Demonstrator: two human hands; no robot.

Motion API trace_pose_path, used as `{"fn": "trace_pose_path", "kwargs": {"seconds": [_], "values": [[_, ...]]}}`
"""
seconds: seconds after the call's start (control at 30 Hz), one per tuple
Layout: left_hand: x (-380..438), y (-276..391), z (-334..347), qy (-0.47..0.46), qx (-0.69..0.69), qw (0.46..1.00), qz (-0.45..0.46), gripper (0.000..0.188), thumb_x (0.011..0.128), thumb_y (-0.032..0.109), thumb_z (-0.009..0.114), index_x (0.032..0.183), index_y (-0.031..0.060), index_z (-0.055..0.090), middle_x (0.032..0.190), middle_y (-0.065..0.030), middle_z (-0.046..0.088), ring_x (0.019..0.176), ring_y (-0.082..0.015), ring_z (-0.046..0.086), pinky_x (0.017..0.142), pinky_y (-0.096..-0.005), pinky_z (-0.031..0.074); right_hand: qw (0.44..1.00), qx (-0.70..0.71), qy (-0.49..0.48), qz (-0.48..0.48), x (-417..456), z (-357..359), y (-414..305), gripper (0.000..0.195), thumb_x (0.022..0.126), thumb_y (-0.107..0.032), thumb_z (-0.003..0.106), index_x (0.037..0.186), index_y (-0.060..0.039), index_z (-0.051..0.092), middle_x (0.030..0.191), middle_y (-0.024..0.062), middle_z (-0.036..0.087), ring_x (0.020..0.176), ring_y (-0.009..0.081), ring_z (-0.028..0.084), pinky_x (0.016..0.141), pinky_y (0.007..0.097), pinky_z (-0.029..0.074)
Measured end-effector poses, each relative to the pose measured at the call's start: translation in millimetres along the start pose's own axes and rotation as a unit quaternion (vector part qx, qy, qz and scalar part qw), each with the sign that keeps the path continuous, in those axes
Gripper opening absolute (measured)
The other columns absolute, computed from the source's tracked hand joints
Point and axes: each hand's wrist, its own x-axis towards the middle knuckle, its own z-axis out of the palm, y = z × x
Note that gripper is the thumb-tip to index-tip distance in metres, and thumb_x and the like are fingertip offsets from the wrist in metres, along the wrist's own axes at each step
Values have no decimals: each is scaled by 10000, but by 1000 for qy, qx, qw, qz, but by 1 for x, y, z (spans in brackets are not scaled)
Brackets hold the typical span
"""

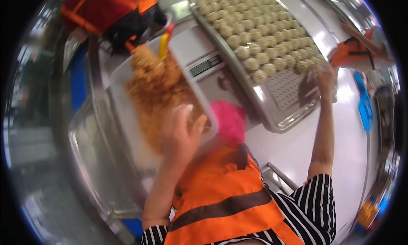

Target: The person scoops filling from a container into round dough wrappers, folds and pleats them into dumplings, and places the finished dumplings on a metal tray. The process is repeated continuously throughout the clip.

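Observation:
My left hand (182, 130) is over the near end of a white plastic tub (119, 82), thumb and fingers apart, with no object visible between them. Orange-brown minced filling (153, 101) is heaped inside, and a utensil with a yellow and red handle (163, 45) stands up in it. At the right edge of a metal tray (255, 98), my right hand (326, 77) is blurred, close to the nearest dumplings; whether it holds anything is unclear. Rows of round, pleated pale dumplings (261, 40) cover most of the tray. Its perforated near end (282, 88) shows bare metal.
A digital scale (204, 66) sits between tub and tray. Pink cloth (228, 120) lies by the tub's near corner. A blue plastic object (364, 101) is at right. Other people in orange aprons stand at far left (98, 9) and right (353, 52).

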Motion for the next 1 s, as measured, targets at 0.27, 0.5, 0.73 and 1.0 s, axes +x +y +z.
{"fn": "trace_pose_path", "kwargs": {"seconds": [0.27,0.5,0.73,1.0], "values": [[-19,-31,-14,22,133,990,-49,498,719,55,798,1154,15,558,1104,-187,611,1037,-385,582,891,-450,482,846,412,-289,-178,-115,-112,-272,287,783,42,694,1057,-36,659,924,117,666,765,234,670,662,315,548],[-41,-65,-31,30,166,982,-91,575,728,58,802,1228,21,521,1224,-178,572,1148,-366,529,993,-455,422,817,199,-399,-365,-159,-78,-351,117,771,-81,655,844,-28,581,868,142,603,761,308,653,612,426,521],[-58,-89,-40,48,191,972,-129,603,744,46,777,1276,16,495,1292,-168,532,1224,-362,485,1053,-450,384,793,175,-399,-426,-141,-91,-374,91,710,-21,609,775,-18,545,780,121,563,728,333,629,583,424,505],[-59,-101,-25,52,125,972,-193,610,762,100,760,1296,10,481,1299,-189,523,1225,-371,477,1055,-467,374,829,270,-305,-384,-149,-125,-408,172,687,9,609,826,-41,522,721,95,489,651,286,579,524,398,468]]}}
